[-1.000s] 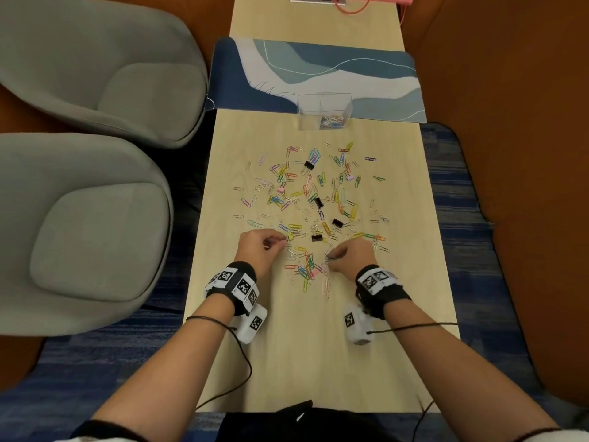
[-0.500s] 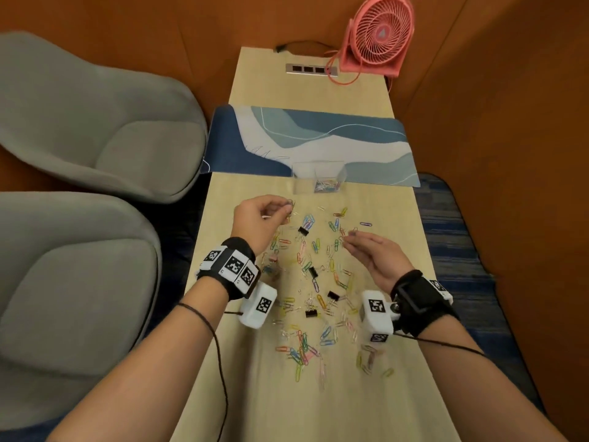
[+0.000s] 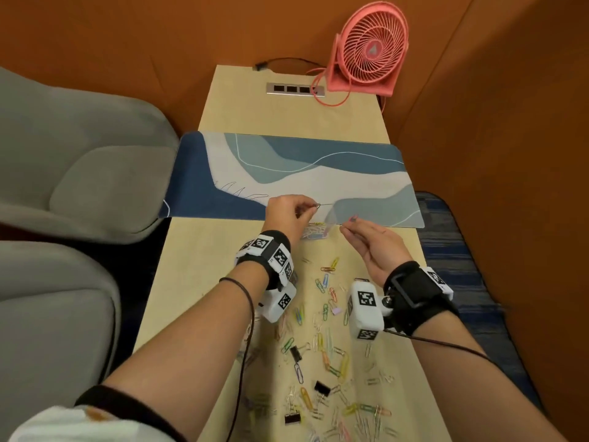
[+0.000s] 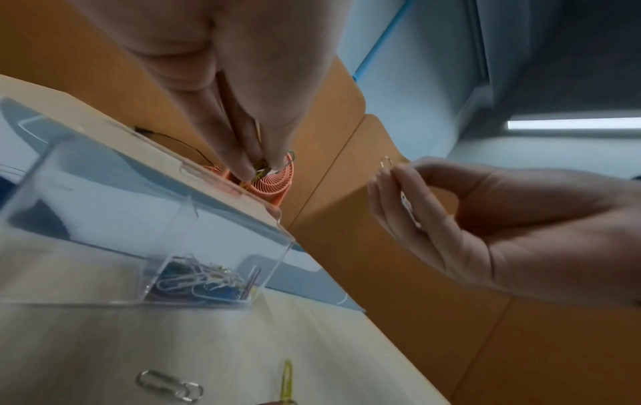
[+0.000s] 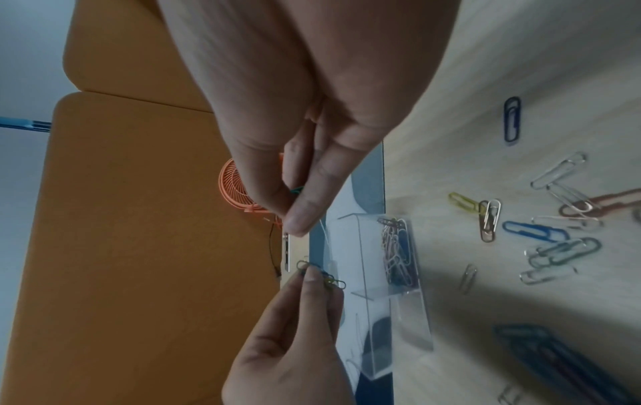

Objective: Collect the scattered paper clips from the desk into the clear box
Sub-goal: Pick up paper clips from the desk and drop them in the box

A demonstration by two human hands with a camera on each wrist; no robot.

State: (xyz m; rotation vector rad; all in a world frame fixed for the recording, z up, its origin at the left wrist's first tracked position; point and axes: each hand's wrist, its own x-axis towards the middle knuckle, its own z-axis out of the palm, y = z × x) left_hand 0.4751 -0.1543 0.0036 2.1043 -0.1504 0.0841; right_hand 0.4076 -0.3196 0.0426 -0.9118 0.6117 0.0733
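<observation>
A small clear box [image 3: 330, 218] stands on the wooden desk at the near edge of the desk mat, with several paper clips [image 4: 201, 282] in its bottom. My left hand [image 3: 310, 210] hovers over the box's left side and pinches a few coloured clips [image 4: 258, 170]. My right hand [image 3: 345, 226] is at the box's right side and pinches a clip [image 4: 385, 163] between thumb and fingers. Many coloured paper clips [image 3: 325, 346] lie scattered on the desk [image 3: 197, 314] behind both wrists, nearer to me.
Black binder clips [image 3: 296, 354] lie among the loose clips. A blue patterned desk mat [image 3: 287, 173] lies beyond the box, then a socket strip [image 3: 294, 89] and a pink fan [image 3: 366, 49]. Grey chairs [image 3: 79, 148] stand left; orange walls enclose the desk.
Both hands have lifted off the near pile and travelled away from me to the clear box, each carrying clips. The head view has tilted up towards the fan.
</observation>
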